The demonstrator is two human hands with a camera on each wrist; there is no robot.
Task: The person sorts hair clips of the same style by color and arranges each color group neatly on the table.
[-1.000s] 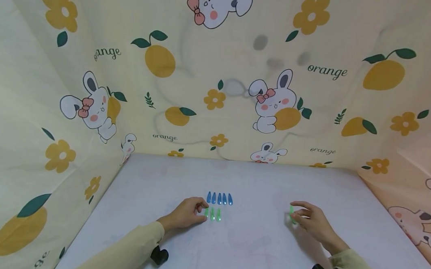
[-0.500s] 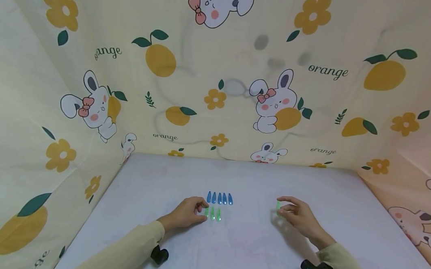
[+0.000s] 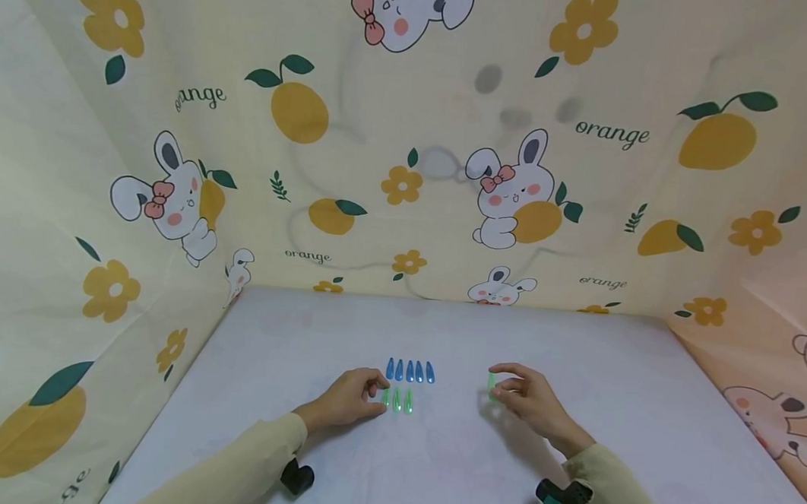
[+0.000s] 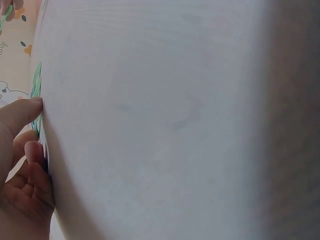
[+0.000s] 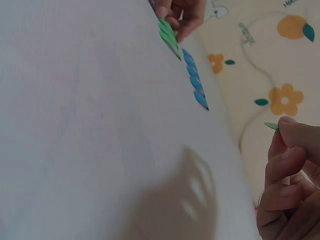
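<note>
Several blue snap hair clips (image 3: pixel 409 371) lie side by side in a row on the white table. Below them is a shorter row of green snap hair clips (image 3: pixel 397 400). My left hand (image 3: pixel 348 398) rests at the left end of the green row, thumb and index finger at the two ends of the leftmost clip (image 3: pixel 386 398). To the right, my right hand (image 3: pixel 532 402) pinches another green hair clip (image 3: pixel 491 386) upright between thumb and fingers, above the table. In the right wrist view this green clip (image 5: pixel 271 125) pokes out past the fingertips.
A cloth printed with rabbits and oranges (image 3: pixel 406 206) hangs behind the table (image 3: pixel 433 474) and along both sides. Each wrist wears a black camera mount, such as the one on the right (image 3: pixel 564 496).
My right hand has moved left across the table with the green hair clip, towards the rows. The left hand has stayed in place at the green row.
</note>
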